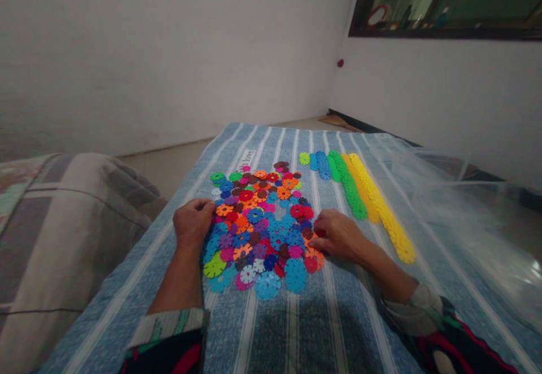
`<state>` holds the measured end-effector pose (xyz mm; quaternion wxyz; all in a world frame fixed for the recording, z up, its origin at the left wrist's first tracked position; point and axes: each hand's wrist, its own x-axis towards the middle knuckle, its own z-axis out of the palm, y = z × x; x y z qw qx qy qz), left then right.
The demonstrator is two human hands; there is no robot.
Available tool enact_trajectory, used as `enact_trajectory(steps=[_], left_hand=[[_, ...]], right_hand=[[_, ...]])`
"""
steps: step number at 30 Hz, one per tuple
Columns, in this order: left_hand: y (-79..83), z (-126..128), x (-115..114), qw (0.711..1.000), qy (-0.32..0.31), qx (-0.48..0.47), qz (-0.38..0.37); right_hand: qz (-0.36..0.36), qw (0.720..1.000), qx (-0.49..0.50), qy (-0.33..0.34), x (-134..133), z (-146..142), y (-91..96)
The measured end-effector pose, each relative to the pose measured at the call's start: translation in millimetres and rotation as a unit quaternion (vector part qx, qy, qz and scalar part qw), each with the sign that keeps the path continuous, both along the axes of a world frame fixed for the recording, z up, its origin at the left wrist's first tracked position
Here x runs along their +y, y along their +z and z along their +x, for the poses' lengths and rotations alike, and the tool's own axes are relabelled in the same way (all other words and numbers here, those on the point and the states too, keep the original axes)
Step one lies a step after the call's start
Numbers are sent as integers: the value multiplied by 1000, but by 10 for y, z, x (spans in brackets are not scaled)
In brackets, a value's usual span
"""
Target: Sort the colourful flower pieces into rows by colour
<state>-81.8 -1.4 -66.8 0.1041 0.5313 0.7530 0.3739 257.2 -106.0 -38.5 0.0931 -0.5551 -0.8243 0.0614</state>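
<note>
A mixed pile of plastic snowflake discs (262, 233) in many colours lies spread on the striped cloth in front of me. At its left edge is my left hand (193, 221), its fingers curled and pressed together; whatever they pinch is hidden. My right hand (341, 234) rests against the right edge, thumb and fingers bent around a red snowflake disc (319, 230). Beyond that hand lie sorted rows of overlapping discs: a long yellow row (383, 207), an orange row (363, 193), a green row (349, 190) and a shorter blue row (323, 165). A few lime discs (304, 158) sit at the far end.
The blue-and-white striped cloth (292, 329) covers the surface under everything. Clear plastic packaging (457, 199) lies along the right side. A cloth-covered seat (71, 227) stands at the left. White walls and a dark-framed window (449, 1) are behind.
</note>
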Motion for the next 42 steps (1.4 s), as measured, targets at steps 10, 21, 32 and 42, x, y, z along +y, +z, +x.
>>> enact_trajectory(steps=[10, 21, 32, 42], left_hand=[[53, 0, 19, 1000, 9, 2, -16], [99, 37, -20, 1000, 3, 1, -16], [136, 62, -42, 1000, 3, 1, -20], [57, 1, 4, 1000, 8, 12, -24]], right_hand=[[14, 999, 23, -28, -29, -214, -31], [-12, 970, 224, -95, 54, -100, -102], [-72, 894, 420, -142, 119, -26, -208], [-50, 857, 488, -154, 159, -17, -234]])
